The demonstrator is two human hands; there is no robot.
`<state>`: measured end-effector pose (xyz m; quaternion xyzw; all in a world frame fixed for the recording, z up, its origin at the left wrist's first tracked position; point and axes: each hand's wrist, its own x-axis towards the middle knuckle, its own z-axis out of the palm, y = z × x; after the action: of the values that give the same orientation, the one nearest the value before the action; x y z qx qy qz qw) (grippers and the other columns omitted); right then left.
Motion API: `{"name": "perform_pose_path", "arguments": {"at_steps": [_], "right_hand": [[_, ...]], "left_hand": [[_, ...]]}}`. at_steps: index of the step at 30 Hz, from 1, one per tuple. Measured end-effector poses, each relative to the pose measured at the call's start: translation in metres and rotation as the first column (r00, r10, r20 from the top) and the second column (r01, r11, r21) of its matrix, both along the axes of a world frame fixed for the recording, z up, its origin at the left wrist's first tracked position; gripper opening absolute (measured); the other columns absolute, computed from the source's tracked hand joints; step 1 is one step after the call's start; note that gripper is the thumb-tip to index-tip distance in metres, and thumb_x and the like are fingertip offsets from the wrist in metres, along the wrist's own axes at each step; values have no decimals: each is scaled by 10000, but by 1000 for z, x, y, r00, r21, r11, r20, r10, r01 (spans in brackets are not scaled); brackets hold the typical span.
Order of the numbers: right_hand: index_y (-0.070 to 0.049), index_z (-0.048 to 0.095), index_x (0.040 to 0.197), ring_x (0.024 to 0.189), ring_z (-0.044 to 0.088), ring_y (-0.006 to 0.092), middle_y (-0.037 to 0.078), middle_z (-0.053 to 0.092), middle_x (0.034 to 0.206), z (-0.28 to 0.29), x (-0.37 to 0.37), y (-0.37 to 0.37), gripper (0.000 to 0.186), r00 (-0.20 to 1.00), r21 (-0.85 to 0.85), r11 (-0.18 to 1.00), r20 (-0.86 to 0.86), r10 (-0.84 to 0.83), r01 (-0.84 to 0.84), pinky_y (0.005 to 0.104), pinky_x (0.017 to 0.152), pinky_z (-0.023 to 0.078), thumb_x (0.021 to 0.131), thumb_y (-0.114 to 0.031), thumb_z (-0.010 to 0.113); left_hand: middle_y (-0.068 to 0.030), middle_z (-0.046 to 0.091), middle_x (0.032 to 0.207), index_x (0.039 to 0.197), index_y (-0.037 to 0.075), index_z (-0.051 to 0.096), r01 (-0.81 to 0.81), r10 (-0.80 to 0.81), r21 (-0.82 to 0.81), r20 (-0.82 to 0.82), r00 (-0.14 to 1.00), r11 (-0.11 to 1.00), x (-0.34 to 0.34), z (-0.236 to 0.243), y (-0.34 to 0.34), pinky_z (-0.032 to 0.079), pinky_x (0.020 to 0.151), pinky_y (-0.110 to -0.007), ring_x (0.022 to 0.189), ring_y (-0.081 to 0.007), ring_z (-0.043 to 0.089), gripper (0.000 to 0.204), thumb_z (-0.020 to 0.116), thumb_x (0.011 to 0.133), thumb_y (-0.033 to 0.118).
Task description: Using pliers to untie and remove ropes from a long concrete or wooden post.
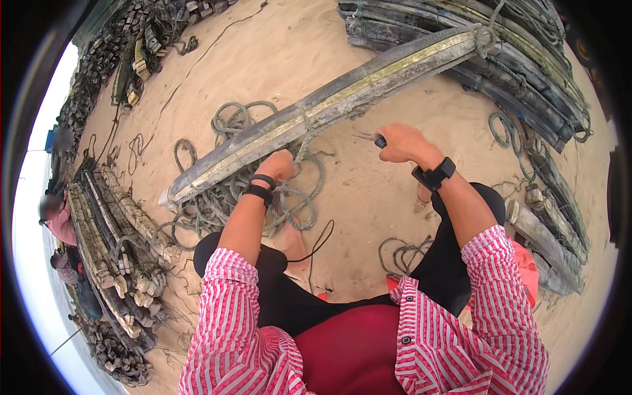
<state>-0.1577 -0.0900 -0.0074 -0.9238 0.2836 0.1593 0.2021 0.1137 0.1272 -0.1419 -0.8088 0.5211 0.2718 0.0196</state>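
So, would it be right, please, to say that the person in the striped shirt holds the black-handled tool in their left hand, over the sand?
Not the left hand: the head view shows the black-handled tool in the right hand, over the sand.

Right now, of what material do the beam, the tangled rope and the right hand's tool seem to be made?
Beam: perhaps weathered wood or plastic; dull grey, scuffed, yellowish strip. Rope: fibre, natural or synthetic unclear; matt, greyish strands. Tool: probably metal tip, pale and thin; dark handle, maybe plastic.
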Motion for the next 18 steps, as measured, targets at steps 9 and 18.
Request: {"name": "perform_pose_path", "arguments": {"at_steps": [9,18], "right_hand": [[-88,576,1179,1007,611,421,212,629,1070,16,0,-25,410,918,-326,897,355,-178,300,501,826,512,777,-164,611],[-197,587,1282,1070,591,401,195,613,1124,-26,19,-8,471,990,-312,941,77,-116,134,535,854,482,813,-211,621]], "left_hand": [[-69,614,645,776,-30,619,-109,208,267,-376,903,957,27,95,103,480,543,-342,566,-174,597,241,665,834,199],[-224,677,1021,1045,1,699,-249,263,-158,71,962,955,35,91,141,503,867,-452,988,-413,632,378,712,783,274]]}}
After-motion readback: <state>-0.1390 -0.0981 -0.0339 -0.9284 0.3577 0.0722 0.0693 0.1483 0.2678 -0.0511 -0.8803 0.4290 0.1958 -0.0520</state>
